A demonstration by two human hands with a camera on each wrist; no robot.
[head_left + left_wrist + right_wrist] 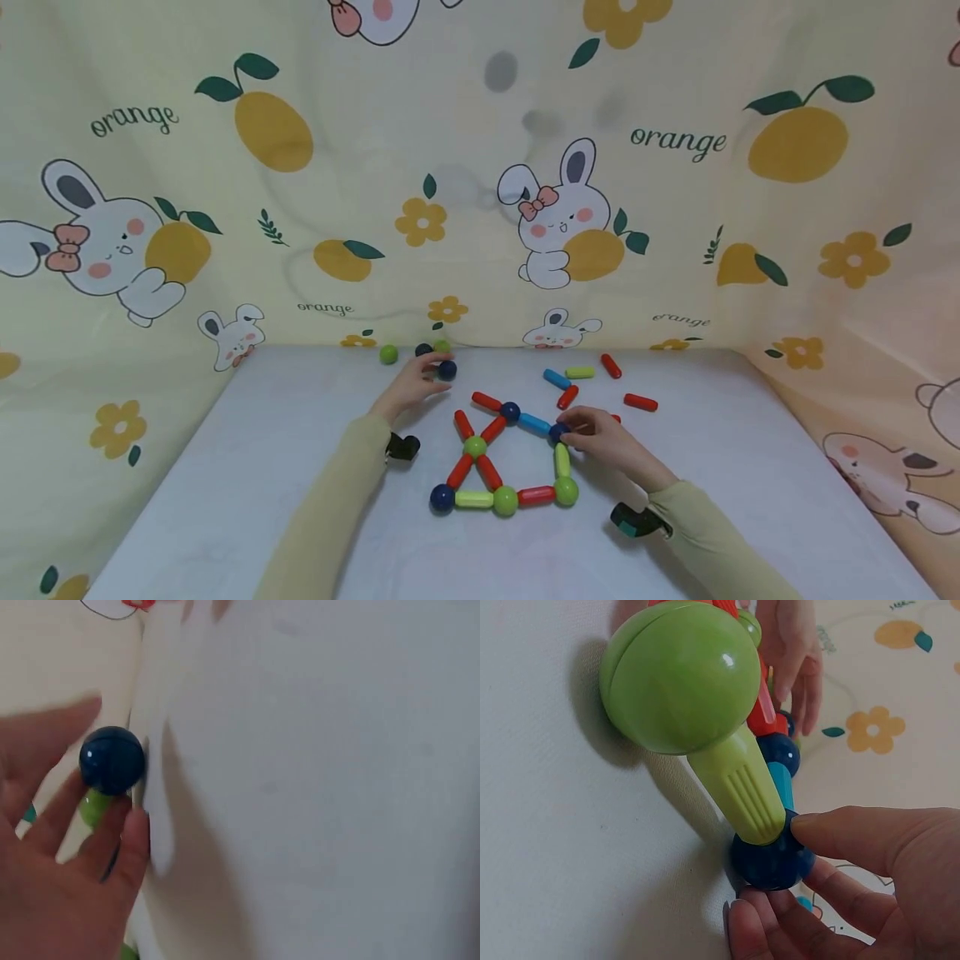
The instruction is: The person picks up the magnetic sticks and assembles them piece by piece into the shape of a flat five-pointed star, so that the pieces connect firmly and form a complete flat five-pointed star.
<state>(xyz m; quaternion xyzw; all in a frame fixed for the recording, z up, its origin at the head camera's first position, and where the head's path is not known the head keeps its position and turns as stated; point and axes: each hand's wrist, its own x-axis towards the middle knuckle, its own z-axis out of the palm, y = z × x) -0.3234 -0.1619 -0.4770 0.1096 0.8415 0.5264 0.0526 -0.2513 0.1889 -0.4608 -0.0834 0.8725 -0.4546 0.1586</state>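
Note:
My left hand (414, 387) is at the back of the table, thumb and fingers spread about a loose navy ball (447, 370). In the left wrist view the thumb stands apart from that ball (112, 760), while the fingers lie close to it. My right hand (603, 437) pinches a navy ball (772, 859) at the right corner of a flat frame of magnetic rods and balls. A blue rod (535, 424) and a lime rod (739, 787) join at this ball. The lime rod's other end meets a green ball (566, 491).
Loose rods, such as a red one (641, 402) and a blue one (557, 379), lie behind my right hand. A green ball (387, 355) and another navy ball (423, 350) are by the back edge. A printed cloth (465, 275) hangs behind the table (225, 500).

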